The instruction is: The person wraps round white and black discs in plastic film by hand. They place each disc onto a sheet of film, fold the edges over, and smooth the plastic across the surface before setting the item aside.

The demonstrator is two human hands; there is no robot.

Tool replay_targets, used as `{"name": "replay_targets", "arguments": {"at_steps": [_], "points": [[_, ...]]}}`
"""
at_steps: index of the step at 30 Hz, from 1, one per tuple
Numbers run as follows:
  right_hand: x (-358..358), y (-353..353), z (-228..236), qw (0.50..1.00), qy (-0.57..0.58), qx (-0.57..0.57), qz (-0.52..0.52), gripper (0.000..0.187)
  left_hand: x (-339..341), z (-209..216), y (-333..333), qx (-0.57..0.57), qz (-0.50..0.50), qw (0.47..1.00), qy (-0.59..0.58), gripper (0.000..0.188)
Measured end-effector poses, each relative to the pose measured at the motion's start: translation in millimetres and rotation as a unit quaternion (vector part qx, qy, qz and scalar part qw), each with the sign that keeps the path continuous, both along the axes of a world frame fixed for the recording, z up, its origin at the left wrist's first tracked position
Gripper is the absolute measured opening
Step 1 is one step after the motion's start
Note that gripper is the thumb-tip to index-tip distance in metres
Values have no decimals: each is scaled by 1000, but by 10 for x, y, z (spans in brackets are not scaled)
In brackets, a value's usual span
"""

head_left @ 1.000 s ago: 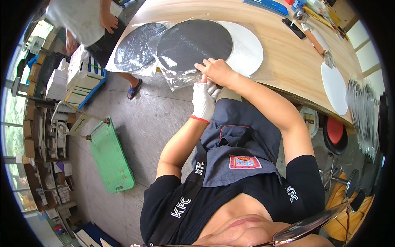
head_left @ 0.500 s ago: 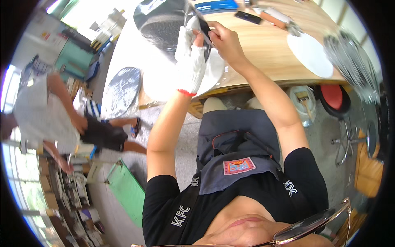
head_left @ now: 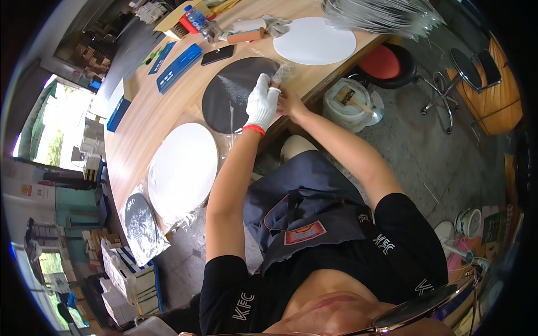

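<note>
Black disc [head_left: 228,92] lowered flat | partly under left grip [head_left: 261,105], left of right grip [head_left: 290,105] | opening, hold unclear

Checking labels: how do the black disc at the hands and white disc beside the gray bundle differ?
The black disc has clear film about it; the white disc shows none. The gloved left hand overlaps the black disc, while the white disc lies clear of it. Both look flat and rounded.
</note>
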State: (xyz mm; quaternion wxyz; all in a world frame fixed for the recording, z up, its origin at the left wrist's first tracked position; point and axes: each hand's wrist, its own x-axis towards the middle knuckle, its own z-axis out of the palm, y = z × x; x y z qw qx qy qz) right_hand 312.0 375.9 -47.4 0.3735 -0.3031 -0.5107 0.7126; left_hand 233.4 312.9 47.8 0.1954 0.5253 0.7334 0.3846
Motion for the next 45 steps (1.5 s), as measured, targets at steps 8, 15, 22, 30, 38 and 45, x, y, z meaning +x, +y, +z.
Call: {"name": "replay_targets", "arguments": {"at_steps": [8,15,22,30,38,45], "points": [[1241,1157,61,766,-341,458,-295,26,-393,-352,-388,-37,-176,982,-56,63],[1633,1646,-311,638,-573,469,-212,49,-110,-375,-1128,-21,-156,866,475,93],[1905,1532,-514,657,-319,427,-533,51,-367,-509,-1279,166,-83,876,445,48],[2110,1831,-502,956,-35,-40,-289,25,-486,-278,-1414,131,24,902,412,15],[2681,1173,-469,970,112,-23,-214,18,-621,-372,-1608,122,37,895,427,10],[3696,374,-402,951,102,-60,-285,42,-546,-308,-1508,176,56,924,335,12]]}}
